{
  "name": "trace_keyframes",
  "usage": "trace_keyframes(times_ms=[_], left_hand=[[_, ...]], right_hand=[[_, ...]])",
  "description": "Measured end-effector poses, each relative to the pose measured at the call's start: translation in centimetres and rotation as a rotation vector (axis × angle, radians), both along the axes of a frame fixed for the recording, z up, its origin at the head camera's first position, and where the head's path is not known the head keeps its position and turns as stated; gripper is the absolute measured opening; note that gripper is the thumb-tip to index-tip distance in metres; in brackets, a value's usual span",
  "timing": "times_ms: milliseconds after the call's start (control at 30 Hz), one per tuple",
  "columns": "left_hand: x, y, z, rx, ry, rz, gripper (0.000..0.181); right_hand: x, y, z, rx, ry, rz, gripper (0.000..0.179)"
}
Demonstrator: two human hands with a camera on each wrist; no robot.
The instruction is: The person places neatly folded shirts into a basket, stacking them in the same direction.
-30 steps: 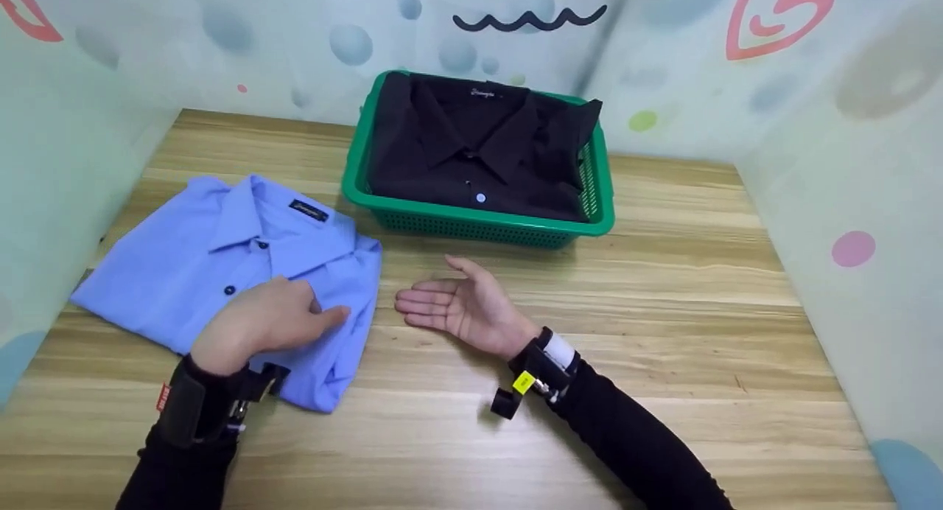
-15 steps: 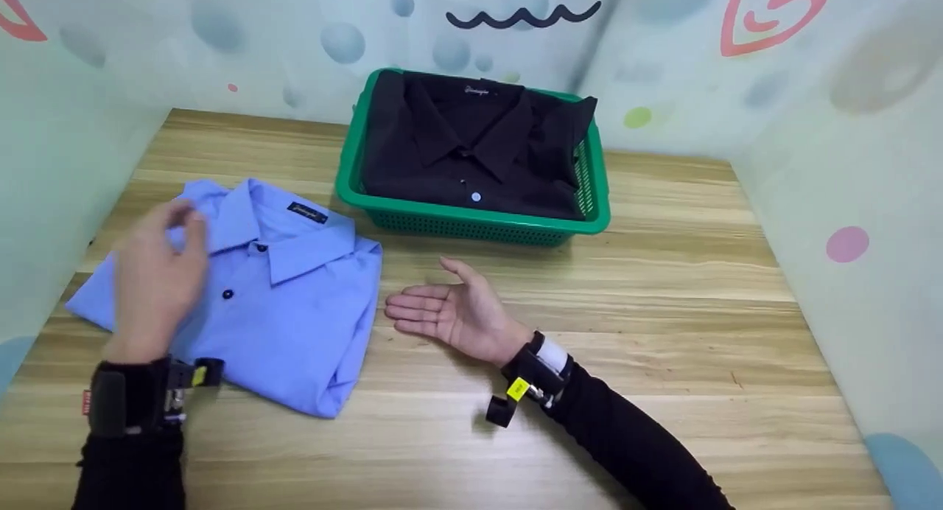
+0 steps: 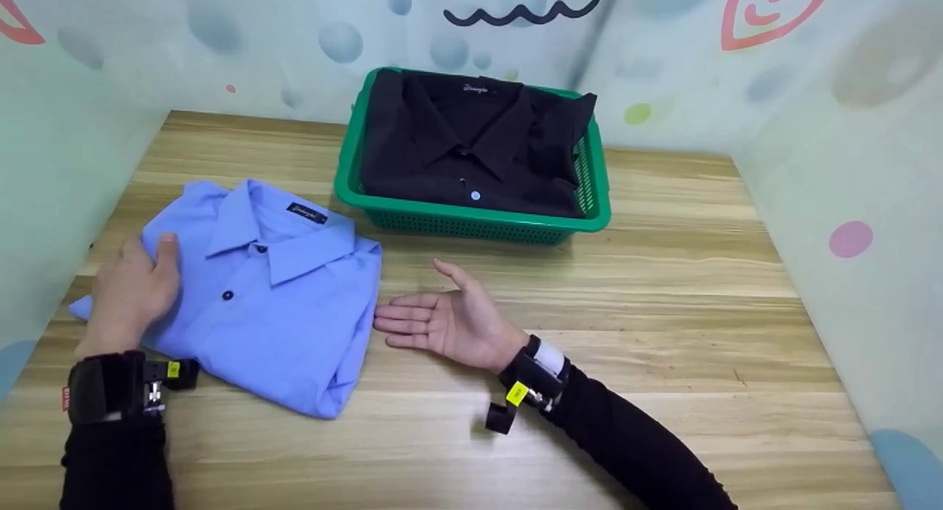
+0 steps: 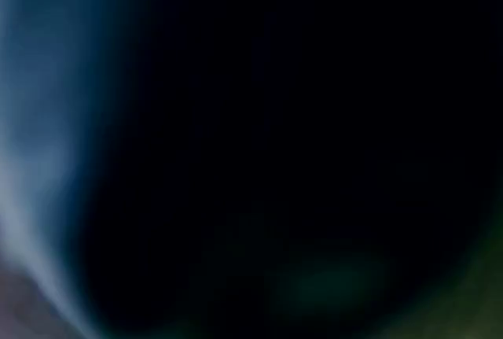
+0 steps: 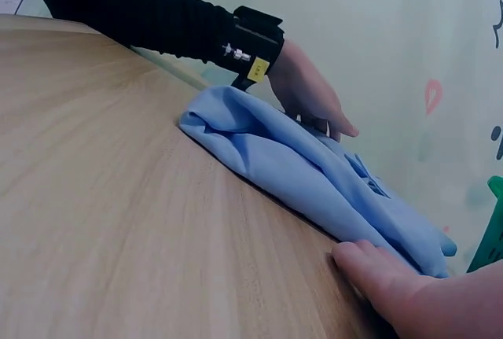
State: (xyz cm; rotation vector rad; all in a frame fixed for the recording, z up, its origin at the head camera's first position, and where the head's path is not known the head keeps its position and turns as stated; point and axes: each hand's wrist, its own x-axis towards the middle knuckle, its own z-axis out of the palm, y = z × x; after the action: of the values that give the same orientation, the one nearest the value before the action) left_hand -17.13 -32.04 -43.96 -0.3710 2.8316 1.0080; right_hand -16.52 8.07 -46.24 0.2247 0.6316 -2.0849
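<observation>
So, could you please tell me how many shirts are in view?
2: the blue shirt lies on the wooden table, and the black shirt is in the green basket. Any beneath them would be hidden.

Shirt labels, wrist tags — lettering all illegible

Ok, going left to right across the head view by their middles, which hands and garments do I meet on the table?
Left hand → blue shirt → right hand. I leave out the black shirt: it overlaps the right hand's span.
</observation>
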Motion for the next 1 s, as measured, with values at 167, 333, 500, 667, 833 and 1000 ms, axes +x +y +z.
trace_keyframes(times_ms=[167,333,500,667,833,1000], left_hand=[[0.1,0.2,-0.1,-0.023,-0.007,0.002,0.086],[-0.2,0.3,-0.2,-0.007,0.024,-0.001,0.085],[-0.5,0.8,-0.1,0.011,0.014,-0.033,0.086],[-0.4,1.7,0.2,0.038,0.004,-0.079,0.086],[-0.2,2.3,0.7,0.06,-0.021,-0.135,0.085],[0.2,2.1,1.5,0.177,-0.108,-0.219,0.087]], right_hand=[[0.2,-0.3,-0.1,-0.015,-0.004,0.009,0.09],[0.3,-0.5,-0.3,-0.057,-0.016,0.026,0.092],[0.4,-0.6,-0.4,-0.073,-0.007,0.058,0.093],[0.3,-0.5,-0.5,-0.067,-0.006,0.065,0.095],[0.2,-0.6,-0.7,-0.066,0.006,0.065,0.094],[0.1,-0.6,-1.0,-0.063,0.052,0.064,0.084]])
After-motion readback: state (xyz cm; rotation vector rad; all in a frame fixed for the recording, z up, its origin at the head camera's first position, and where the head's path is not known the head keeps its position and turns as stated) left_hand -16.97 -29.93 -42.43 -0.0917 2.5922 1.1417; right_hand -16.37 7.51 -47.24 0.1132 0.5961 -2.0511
